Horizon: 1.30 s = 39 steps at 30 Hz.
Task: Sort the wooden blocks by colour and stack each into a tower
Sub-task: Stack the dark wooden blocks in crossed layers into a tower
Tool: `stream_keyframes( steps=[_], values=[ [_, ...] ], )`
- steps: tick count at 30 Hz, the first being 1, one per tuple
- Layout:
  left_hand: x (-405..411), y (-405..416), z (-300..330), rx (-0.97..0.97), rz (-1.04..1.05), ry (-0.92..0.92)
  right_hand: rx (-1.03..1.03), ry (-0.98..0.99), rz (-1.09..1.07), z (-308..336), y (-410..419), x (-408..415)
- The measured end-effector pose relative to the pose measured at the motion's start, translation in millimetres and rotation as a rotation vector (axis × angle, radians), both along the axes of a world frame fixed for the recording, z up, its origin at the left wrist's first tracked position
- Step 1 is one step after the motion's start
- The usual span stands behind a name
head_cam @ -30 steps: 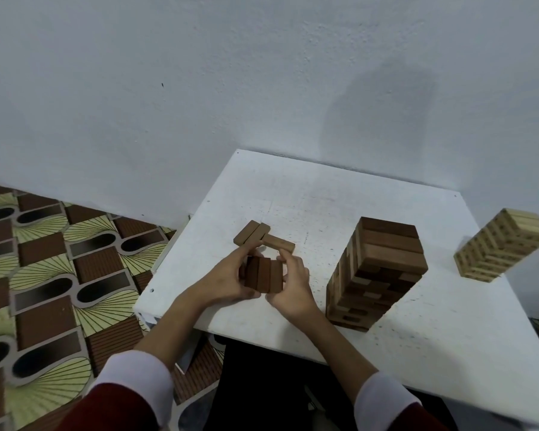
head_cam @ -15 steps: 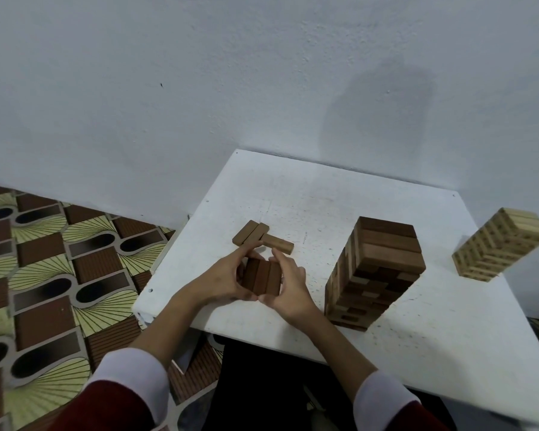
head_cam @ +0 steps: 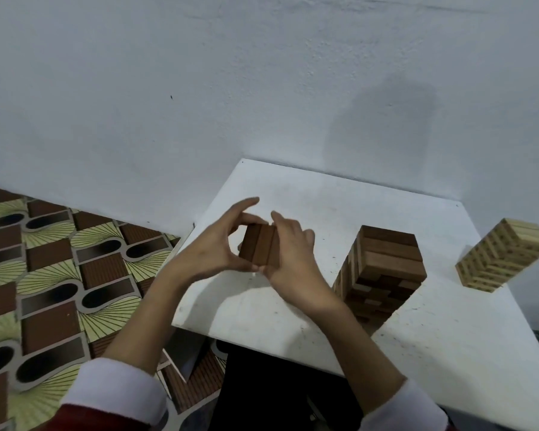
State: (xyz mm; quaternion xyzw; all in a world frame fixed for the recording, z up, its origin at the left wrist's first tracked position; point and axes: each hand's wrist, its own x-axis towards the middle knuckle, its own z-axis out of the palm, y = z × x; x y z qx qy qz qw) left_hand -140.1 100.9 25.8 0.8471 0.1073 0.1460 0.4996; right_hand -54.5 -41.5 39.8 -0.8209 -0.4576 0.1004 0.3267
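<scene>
You're at a white table (head_cam: pixel 433 353), scuffed and speckled, pushed into a corner against a plain pale wall (head_cam: pixel 168 88). Left of it the floor (head_cam: pixel 44 275) shows brown/cream patterned tiles w/ dark ovals. Your sleeves are red w/ white cuffs.

On the table, right of your hands, stands the dark brown tower (head_cam: pixel 383 272), upright, layers crossed; some paler ends show low on its left face. Further right, well apart from it near the table's right edge, stands the light tower (head_cam: pixel 504 255), pale wood; it looks tilted in this wide lens.

Vs. half a sec ago: the bundle of brown blocks (head_cam: pixel 259 248) was down at table level between your hands, w/ three loose brown blocks lying just behind it. Now the bundle is up off the surface, closer to the lens, and your hands cover the spot where those loose blocks lay, so can't tell if they're there. Both towers stand as before.

Your left hand (head_cam: pixel 212 247) grips the bundle's left side, thumb under its near end, fingers curled over the far end, index finger stretched out above. Your right hand (head_cam: pixel 290 259) clamps the right side, fingers curled round the far edge. The bundle shows three blocks side by side, long edges touching.

No boxes, trays or bins in view.
</scene>
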Motion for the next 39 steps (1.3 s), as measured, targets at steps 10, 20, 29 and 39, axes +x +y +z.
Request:
stream_keyframes(
  steps=[10,20,29,39],
  values=[
    [9,-50,89,0.003,-0.096,-0.182,0.152,-0.102,0.017,102,-69,5],
    [61,-113,81,0.225,-0.148,-0.052,0.051,-0.005,-0.023,87,-150,67],
    [71,-123,75,0.291,-0.162,0.031,0.058,0.094,0.003,66,-160,87],
    [70,-123,60,0.194,-0.135,0.023,0.072,0.226,0.011,53,-161,91]
  ],
)
